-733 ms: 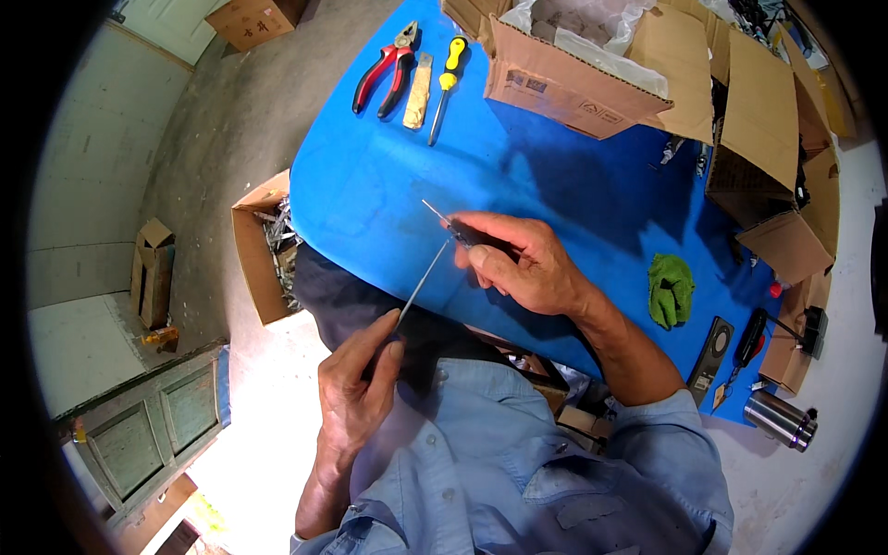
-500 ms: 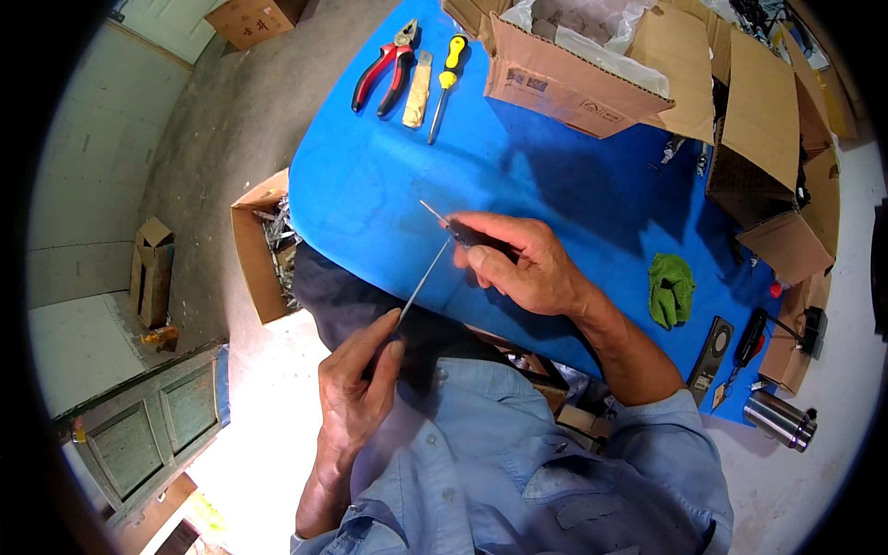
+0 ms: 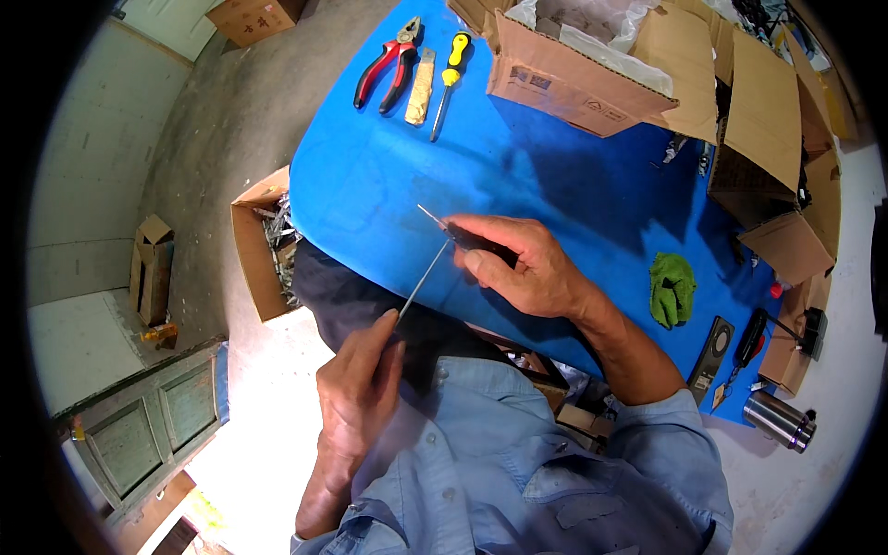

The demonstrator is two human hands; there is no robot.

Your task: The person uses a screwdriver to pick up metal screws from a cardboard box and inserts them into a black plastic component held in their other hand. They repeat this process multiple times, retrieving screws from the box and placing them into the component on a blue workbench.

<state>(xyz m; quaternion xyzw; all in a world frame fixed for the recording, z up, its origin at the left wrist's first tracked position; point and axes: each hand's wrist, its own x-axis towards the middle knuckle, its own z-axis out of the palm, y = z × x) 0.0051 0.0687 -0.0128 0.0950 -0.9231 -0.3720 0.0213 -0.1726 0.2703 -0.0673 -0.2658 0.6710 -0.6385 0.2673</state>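
My left hand (image 3: 361, 384) is closed on a thin metal rod (image 3: 424, 284), which slants up and away from the fingertips; its lower end is hidden in the grip. The rod's far end meets a small dark piece (image 3: 460, 235) pinched in my right hand (image 3: 518, 264). From that dark piece a thin metal strip or pin (image 3: 431, 216) sticks out toward the upper left. Most of the dark piece is covered by my right fingers, so its kind cannot be made out. Both hands are above the near edge of the blue table (image 3: 370, 185).
Pliers (image 3: 388, 67), a tape-wrapped blade tool (image 3: 421, 90) and a yellow screwdriver (image 3: 450, 83) lie at the far left. Open cardboard boxes (image 3: 573, 83) stand behind. To the right are a green cloth (image 3: 672, 289) and a steel flask (image 3: 780, 421). A box of metal parts (image 3: 254, 250) adjoins the left edge.
Both hands keep their grips, with the rod's end still at the dark piece. The thin strip's tip has shifted very slightly down and left.
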